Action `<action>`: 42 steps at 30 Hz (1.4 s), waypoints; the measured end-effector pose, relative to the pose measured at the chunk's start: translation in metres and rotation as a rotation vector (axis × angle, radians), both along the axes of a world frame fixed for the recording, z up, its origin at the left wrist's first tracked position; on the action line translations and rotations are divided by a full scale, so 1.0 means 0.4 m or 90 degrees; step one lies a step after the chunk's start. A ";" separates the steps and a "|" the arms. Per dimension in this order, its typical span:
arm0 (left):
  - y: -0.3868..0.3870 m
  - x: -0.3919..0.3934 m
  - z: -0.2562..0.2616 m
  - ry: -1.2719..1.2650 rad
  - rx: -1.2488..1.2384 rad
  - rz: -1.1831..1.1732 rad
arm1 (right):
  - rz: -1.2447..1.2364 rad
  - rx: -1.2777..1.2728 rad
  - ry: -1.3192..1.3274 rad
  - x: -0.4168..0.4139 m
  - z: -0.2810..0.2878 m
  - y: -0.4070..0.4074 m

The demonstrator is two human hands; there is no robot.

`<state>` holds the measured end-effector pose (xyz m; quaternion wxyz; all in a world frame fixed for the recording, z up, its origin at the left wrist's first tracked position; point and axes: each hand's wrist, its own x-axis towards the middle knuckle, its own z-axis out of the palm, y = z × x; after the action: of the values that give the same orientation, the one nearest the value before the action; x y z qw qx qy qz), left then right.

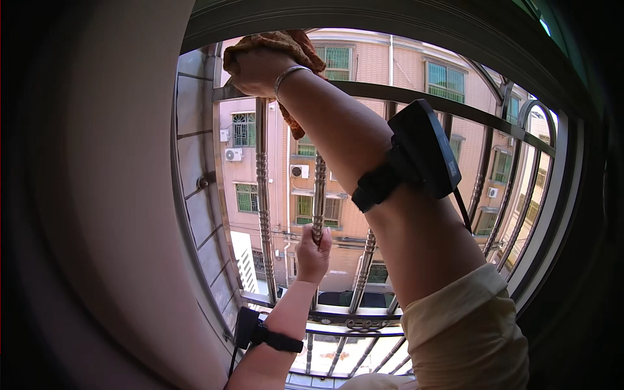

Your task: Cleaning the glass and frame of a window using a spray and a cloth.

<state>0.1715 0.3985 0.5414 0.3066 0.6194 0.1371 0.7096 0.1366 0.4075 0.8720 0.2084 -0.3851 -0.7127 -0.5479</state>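
My left hand is wrapped around a vertical stainless-steel bar of a window grille. Up at the top left, my right hand grips a brown cloth, bunched over its fingers. That hand is at the upper horizontal rail, close to the grille's left corner. One end of the cloth hangs below the rail, beside another ribbed bar. My right forearm crosses in front of the grille and hides part of the rail and some bars.
The dark window frame arches overhead, with a pale wall on the left. A lower rail crosses the grille. A black device is strapped to my right forearm, another to my left. Beyond stands a building.
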 end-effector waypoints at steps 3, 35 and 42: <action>-0.017 0.002 0.006 0.041 -0.005 0.058 | -0.094 0.002 0.032 0.003 0.039 -0.003; -0.001 -0.004 0.004 0.023 -0.013 0.012 | -0.027 0.481 0.333 0.695 -0.142 -0.502; -0.026 -0.005 0.014 0.048 -0.042 -0.010 | -0.045 0.282 0.406 0.743 -0.278 -0.521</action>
<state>0.1693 0.3881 0.5470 0.3271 0.6364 0.1668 0.6784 0.4340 0.1992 0.7609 0.4785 -0.5062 -0.4630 -0.5482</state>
